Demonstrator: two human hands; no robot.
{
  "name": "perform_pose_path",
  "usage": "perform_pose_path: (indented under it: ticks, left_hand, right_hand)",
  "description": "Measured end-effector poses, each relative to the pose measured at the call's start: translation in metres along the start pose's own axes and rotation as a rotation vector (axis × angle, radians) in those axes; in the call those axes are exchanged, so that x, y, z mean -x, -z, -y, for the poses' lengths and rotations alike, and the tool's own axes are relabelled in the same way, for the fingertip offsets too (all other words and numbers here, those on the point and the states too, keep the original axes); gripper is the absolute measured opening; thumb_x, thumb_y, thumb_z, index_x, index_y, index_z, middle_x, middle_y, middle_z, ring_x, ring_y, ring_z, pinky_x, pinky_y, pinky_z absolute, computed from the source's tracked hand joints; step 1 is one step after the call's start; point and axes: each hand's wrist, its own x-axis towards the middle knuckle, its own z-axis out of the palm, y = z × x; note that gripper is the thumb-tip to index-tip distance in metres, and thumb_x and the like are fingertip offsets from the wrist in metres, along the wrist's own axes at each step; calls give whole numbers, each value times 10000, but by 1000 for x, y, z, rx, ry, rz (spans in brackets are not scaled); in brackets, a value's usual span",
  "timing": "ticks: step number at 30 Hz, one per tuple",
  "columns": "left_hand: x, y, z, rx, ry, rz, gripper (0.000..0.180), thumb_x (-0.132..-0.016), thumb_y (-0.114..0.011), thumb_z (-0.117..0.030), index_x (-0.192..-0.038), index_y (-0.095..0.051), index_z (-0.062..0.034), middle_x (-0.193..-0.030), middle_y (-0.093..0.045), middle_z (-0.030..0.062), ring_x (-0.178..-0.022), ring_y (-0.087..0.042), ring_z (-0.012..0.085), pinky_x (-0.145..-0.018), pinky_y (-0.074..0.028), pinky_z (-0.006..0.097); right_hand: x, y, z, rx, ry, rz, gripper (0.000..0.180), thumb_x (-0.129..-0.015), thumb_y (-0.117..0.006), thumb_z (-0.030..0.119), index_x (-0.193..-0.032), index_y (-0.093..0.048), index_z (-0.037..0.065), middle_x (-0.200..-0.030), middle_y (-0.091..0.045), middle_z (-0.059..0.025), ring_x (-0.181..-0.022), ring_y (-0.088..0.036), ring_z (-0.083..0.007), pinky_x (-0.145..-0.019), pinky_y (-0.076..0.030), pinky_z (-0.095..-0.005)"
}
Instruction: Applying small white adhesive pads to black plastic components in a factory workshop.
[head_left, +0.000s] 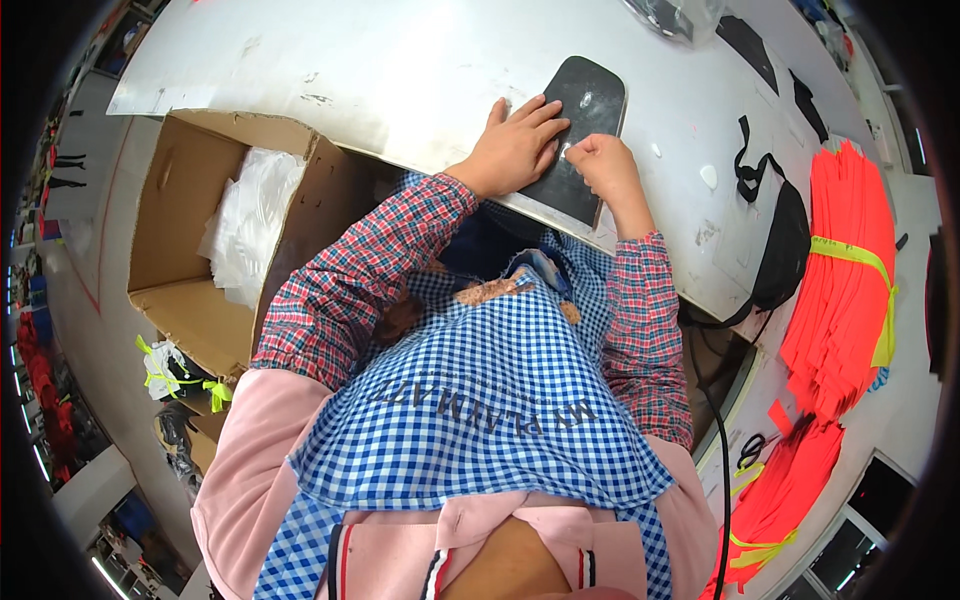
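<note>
A flat black panel (pixel 592 78) with a rounded far end lies on the white table, close to its near edge. My left hand (pixel 510 150) rests on the panel's left side, palm down, fingers stretched out and apart. Over the panel's right side, my right hand (pixel 610 172) is closed in a pinch. A small whitish spot shows at its fingertips; whatever the fingers hold is too small to make out. Farther up the panel is another pale mark (pixel 587 100). A small white flat piece (pixel 709 177) lies on the table to the right.
Left of the table stands an open cardboard box (pixel 190 190) holding clear plastic bags (pixel 258 225). At right are a black strapped pouch (pixel 780 250), a bright red-orange fabric bundle (pixel 845 260) and black-handled scissors (pixel 750 452). A black cable (pixel 722 440) hangs beside my right arm.
</note>
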Motion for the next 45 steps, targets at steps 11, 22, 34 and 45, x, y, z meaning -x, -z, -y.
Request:
perform_pose_path:
  ticks: [11, 22, 34, 45]
  left_hand:
    - [1, 0, 0, 4, 4, -15, 405, -966, -513, -220, -1352, -556, -106, -1520, -431, 102, -1441, -341, 287, -1121, -244, 630]
    - [1, 1, -2, 9, 18, -6, 406, -960, -513, -208, -1351, -554, -106, -1515, -438, 101, -1439, -344, 288, -1116, -257, 617]
    - [1, 1, -1, -4, 20, -9, 403, -974, -499, -220, -1360, -548, -114, -1520, -431, 105, -1449, -329, 284, -1123, -246, 616]
    - [0, 1, -1, -9, 14, -3, 403, -974, -498, -224, -1357, -548, -108, -1512, -438, 117, -1441, -342, 288, -1117, -258, 602]
  right_hand:
    - [-2, 0, 0, 31, 11, 41, 265, -806, -701, 276, -885, -717, 23, -789, -727, -128, -718, -707, -238, -679, -554, -345]
    - [-53, 10, 1, -225, 18, -253, 249, -862, -673, 241, -922, -693, 1, -767, -719, -98, -640, -690, -159, -571, -538, -290]
    - [-81, 15, -3, 19, 6, -162, 298, -814, -685, 324, -895, -723, 39, -786, -729, -120, -709, -709, -252, -716, -555, -358]
    - [-74, 8, -2, 131, 91, -313, 301, -806, -689, 334, -893, -722, 48, -858, -738, -126, -818, -710, -297, -768, -548, -388]
